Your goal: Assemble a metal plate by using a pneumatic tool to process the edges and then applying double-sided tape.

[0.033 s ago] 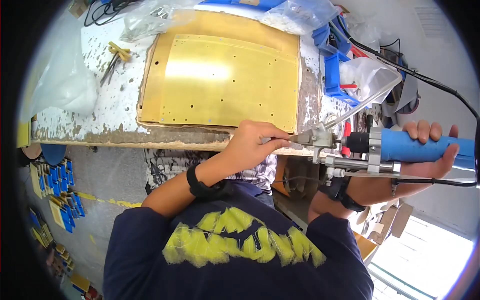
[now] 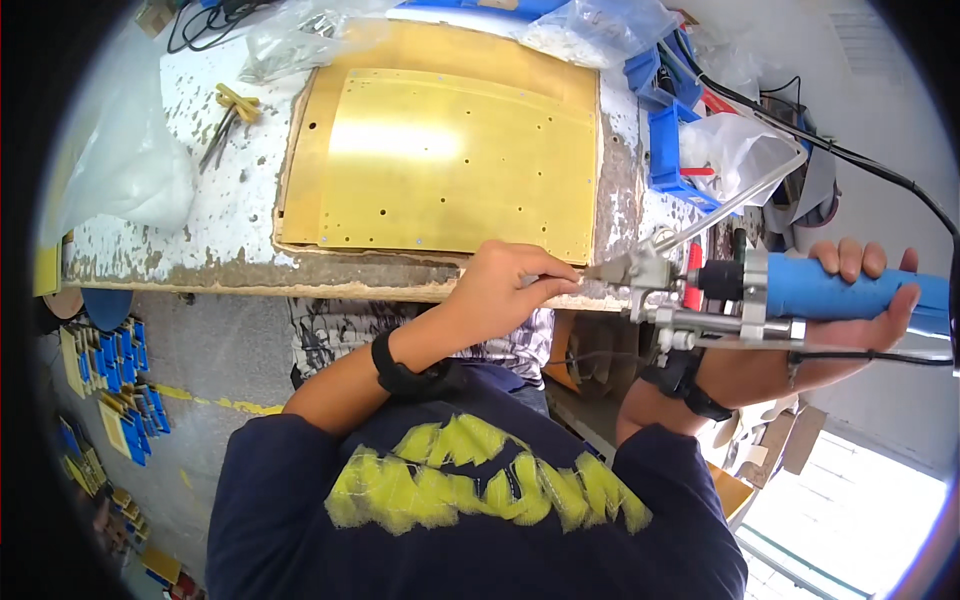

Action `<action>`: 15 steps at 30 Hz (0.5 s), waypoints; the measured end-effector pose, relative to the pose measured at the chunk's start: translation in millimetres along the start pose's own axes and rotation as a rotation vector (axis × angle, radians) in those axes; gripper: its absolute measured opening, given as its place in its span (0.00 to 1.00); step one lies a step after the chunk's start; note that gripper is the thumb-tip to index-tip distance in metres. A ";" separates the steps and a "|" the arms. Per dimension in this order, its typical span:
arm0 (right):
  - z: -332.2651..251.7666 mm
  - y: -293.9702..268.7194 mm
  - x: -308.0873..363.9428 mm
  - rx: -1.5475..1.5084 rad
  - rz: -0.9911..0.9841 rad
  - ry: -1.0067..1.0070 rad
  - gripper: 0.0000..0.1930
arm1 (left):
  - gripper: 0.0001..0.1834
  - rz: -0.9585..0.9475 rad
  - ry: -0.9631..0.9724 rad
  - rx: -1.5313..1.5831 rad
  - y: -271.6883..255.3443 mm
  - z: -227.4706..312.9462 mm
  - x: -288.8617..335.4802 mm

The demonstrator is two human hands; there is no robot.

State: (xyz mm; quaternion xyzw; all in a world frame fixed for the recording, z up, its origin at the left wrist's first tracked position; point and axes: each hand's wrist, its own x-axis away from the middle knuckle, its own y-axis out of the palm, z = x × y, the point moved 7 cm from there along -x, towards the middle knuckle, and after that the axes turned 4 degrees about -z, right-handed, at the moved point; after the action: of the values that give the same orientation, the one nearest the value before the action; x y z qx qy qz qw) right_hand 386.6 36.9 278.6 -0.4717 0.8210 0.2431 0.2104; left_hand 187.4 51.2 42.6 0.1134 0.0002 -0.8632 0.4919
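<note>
Blue casing is displayed by the long tool (image 2: 795, 290) at the right of the view, its front end being held over the near edge of the desk (image 2: 230, 190). Its casing is clasped by the right hand (image 2: 873, 332), with the fingertips curled over the far side and the thumb laid along the near side. A dark collar (image 2: 721, 281) is followed, toward the left, by a metal nose (image 2: 652, 272), beneath which a metal rod (image 2: 700, 320) is carried alongside the casing. Near the tip of this nose, the thumb and forefinger of the left hand (image 2: 495, 292) are brought close together; whether a small part is pinched between them cannot be told. A bent clear tube (image 2: 735, 203) is extended from the nose toward the upper right. On the desk, just beyond the left hand, a yellow plate (image 2: 400, 190) pierced by small holes is laid upon a larger brownish board (image 2: 450, 45). To the left of these, a yellow-handled implement (image 2: 238, 105) is placed near a clear plastic bag (image 2: 140, 170). To the right, a blue bin (image 2: 663, 150) is partly filled by a whitish bag (image 2: 730, 145).
</note>
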 end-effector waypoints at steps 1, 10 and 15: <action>1.1 1.7 -3.0 0.007 0.016 -0.033 0.24 | 0.07 -0.021 -0.037 -0.014 -0.6 -2.8 1.3; 76.2 33.4 -25.0 0.143 0.113 -0.182 0.24 | 0.10 0.049 -0.370 0.604 -19.0 -22.5 15.4; 89.1 30.9 -26.5 0.222 0.119 -0.164 0.25 | 0.12 0.179 -0.375 0.860 -33.3 -25.6 11.8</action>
State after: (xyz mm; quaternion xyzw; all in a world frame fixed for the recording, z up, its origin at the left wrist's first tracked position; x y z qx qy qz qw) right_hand 382.2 121.4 229.3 -0.3747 0.8495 0.2003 0.3128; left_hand 158.3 61.2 11.6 0.1485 -0.4555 -0.7448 0.4645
